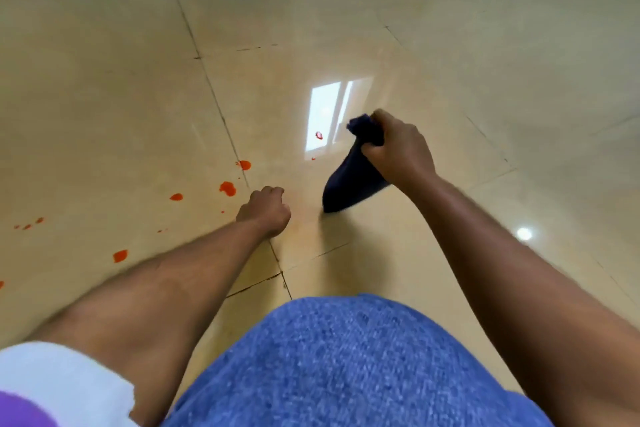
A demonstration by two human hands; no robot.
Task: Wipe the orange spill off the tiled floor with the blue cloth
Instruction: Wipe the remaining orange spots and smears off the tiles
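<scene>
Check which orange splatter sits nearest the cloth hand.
The small drop inside the bright window reflection, just left of the right hand gripping the blue cloth. The other orange spots lie far left, beyond the left hand.

A: Soft, even daylight; the glossy beige tiled floor (450,45) mirrors a bright window as a white rectangular glare patch (332,114) at centre, with a small round lamp reflection (524,233) at right.

B: Shadows are faint. Wide-angle distortion bends the grout lines, and the blue denim knee (346,367) at the bottom looks soft, slightly motion-blurred.
</scene>
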